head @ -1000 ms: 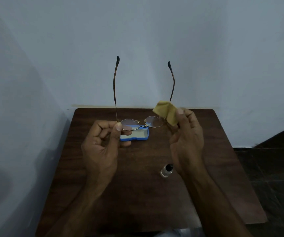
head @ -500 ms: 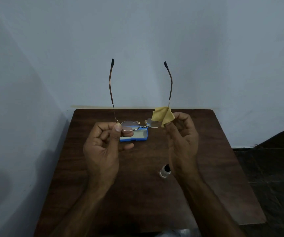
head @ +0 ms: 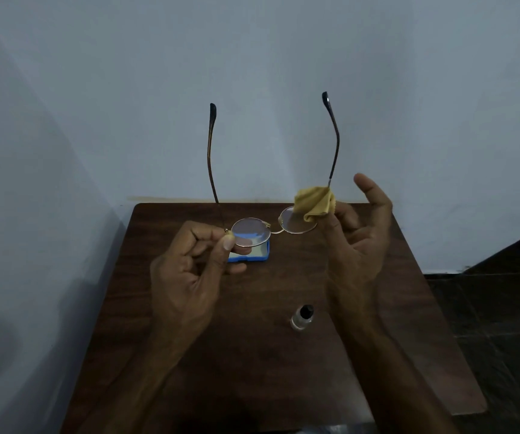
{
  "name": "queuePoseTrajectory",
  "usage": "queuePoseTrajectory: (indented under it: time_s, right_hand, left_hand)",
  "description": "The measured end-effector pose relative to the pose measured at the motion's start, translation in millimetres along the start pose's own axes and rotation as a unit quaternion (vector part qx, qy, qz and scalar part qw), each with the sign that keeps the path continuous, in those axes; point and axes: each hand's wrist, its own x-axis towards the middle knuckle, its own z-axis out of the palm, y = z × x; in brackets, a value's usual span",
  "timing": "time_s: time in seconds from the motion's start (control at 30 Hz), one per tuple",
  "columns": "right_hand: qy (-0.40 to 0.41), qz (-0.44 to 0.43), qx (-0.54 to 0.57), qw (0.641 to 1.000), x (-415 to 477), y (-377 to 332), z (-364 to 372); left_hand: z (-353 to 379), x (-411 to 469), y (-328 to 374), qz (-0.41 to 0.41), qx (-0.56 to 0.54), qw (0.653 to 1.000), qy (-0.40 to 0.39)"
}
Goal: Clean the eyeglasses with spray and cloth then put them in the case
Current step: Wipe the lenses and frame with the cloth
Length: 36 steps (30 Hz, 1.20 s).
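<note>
Wiping stage: left hand (head: pixel 189 270) pinches the glasses (head: pixel 249 230) at one hinge, above the table (head: pixel 252 371); right hand (head: pixel 358 245), forefinger raised, pinches the cloth (head: pixel 315 203) on the other lens. Spray (head: pixel 301 317) stands aside, seemingly used; the open case (head: pixel 252 253) is not yet filled.

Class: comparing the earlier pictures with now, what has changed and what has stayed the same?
The right hand lifted a finger and slid the yellow cloth slightly outward along the right lens. The left hand still pinches the eyeglasses; case and spray bottle unmoved.
</note>
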Motion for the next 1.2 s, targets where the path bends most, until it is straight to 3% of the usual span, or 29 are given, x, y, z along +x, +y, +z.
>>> queuePoseTrajectory:
  time_s: [0.33,0.73,1.07,1.2]
  right_hand:
    - [-0.010,-0.037,-0.049,0.998,17.2,-17.2,9.7]
    - [0.002,-0.058,-0.134,0.989,55.0,-28.0,21.4]
    - [-0.037,-0.035,-0.144,0.988,67.6,-30.8,26.6]
    - [-0.055,-0.009,-0.117,0.992,64.5,-19.1,16.6]
  left_hand:
    - [-14.2,10.5,6.0,-0.011,0.035,0.999,-0.032]
    - [-24.7,9.9,-1.3,0.083,0.091,0.988,-0.090]
    - [-24.7,5.0,-6.5,0.102,0.120,0.986,-0.053]
    - [-23.2,2.4,-9.7,0.061,0.086,0.994,-0.016]
